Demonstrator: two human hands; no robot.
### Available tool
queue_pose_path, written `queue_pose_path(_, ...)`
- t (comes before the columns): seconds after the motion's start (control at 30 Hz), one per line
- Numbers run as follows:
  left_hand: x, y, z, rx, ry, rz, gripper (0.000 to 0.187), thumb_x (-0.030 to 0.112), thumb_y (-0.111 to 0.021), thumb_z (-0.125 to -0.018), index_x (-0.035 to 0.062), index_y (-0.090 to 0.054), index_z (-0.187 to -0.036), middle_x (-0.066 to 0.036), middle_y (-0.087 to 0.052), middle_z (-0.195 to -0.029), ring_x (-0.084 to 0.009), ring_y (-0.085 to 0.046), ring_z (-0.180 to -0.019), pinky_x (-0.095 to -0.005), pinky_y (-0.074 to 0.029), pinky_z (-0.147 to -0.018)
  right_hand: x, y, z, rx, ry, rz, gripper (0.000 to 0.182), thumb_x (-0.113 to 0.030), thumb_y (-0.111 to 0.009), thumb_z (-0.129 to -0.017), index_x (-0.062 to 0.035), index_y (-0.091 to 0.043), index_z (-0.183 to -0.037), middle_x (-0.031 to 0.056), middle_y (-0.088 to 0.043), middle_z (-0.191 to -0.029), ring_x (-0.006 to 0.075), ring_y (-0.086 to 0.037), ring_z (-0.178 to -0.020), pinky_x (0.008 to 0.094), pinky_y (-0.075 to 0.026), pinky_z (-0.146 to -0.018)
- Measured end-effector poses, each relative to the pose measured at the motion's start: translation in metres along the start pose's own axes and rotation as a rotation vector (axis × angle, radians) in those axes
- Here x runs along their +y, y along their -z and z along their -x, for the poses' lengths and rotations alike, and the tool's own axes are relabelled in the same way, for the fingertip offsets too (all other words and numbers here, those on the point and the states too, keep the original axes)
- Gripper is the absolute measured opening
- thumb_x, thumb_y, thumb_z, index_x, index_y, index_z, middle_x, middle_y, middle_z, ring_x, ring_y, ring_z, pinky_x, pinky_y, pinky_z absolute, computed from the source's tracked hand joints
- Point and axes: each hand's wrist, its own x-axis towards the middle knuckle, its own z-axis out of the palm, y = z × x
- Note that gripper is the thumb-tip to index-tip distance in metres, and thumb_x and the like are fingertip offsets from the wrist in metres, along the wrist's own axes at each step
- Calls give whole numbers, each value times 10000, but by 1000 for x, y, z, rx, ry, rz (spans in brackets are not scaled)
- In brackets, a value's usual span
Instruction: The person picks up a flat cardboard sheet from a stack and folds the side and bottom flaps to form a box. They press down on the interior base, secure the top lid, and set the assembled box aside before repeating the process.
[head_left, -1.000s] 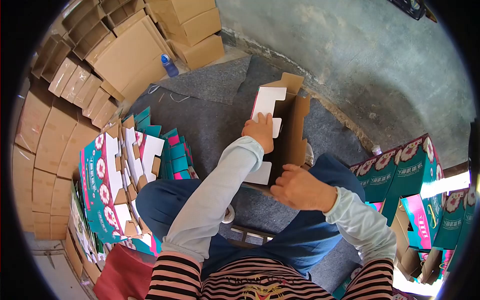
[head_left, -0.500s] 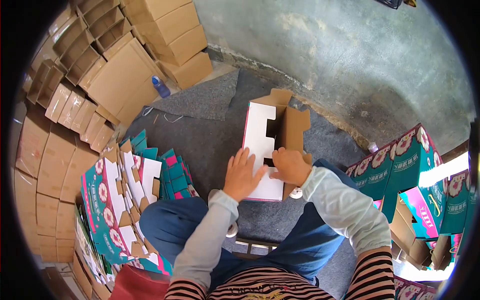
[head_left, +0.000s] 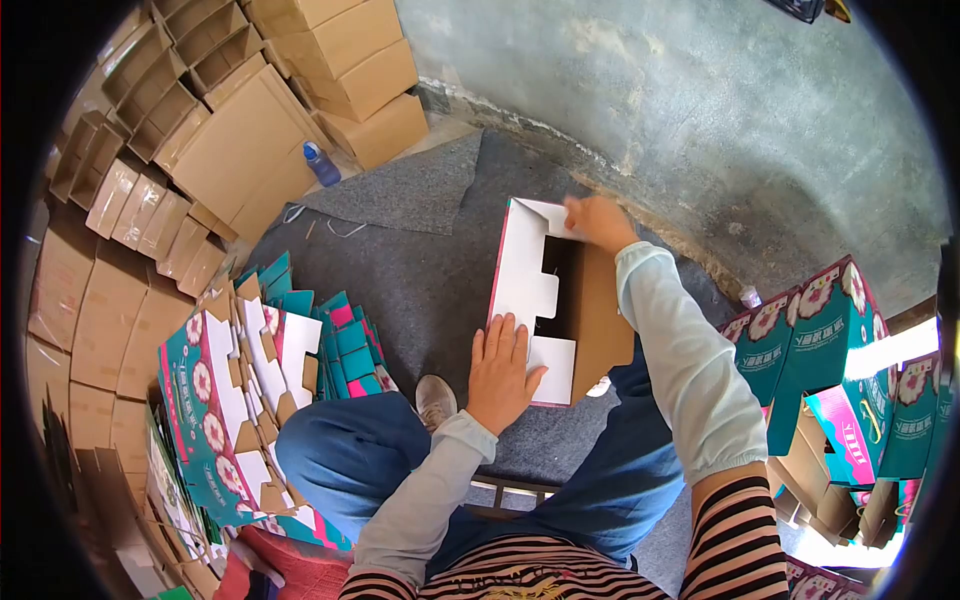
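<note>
Right hand (head_left: 598, 222) now at carton's (head_left: 605, 320) far end, moved from near end; far flap (head_left: 548, 216), earlier outspread, now inward: both ends look turned in. Right grip blurred, cannot tell. Left hand (head_left: 502, 378) flat on carton, clamping nothing. Carton on floor (head_left: 405, 265), ahead of knees.
</note>
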Motion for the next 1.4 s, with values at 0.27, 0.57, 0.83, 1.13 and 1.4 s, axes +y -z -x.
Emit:
queue_pose_path(0.27,41,-20,6,176,-144,110,339,202,-612,-814,-9,-543,-1070,-206,-502,-1207,-374,-442,-1184,-532,-308,-1000,2,-25,2,167,96,621,584,-427,-771,-659,-66,-601,-1084,165,-609,-1034,335,-632,-920,410,-524,-812)
queue_pose_path(0.57,67,-20,11,129,-56,25,393,153,-624,-738,-30,-538,-1075,-192,-517,-1171,-350,-455,-1149,-492,-320,-978,8,-11,11,54,23,526,630,-542,-697,-705,-33,-580,-1059,197,-630,-997,349,-616,-959,432,-502,-824)
queue_pose_path(0.83,27,21,20,189,-131,-73,306,86,-513,-789,-50,-566,-1058,-166,-548,-1154,-307,-512,-1097,-445,-386,-939,37,12,46,-49,-92,360,423,-367,-593,-783,-19,-637,-1019,218,-655,-1004,363,-631,-961,445,-500,-844)
queue_pose_path(1.13,-20,32,35,268,-36,-23,257,113,-573,-790,26,-609,-1029,-80,-618,-1088,-273,-554,-1056,-418,-394,-917,59,35,68,-474,-171,-70,414,-325,-456,-823,21,-680,-872,154,-657,-766,215,-634,-639,338,-500,-555)
queue_pose_path(1.4,-45,20,41,328,288,298,325,159,-487,-932,4,-533,-1214,-182,-598,-1030,-331,-549,-985,-416,-396,-880,53,24,64,-511,-163,-513,509,-436,-450,-847,19,-664,-927,70,-630,-727,144,-582,-579,270,-472,-527)
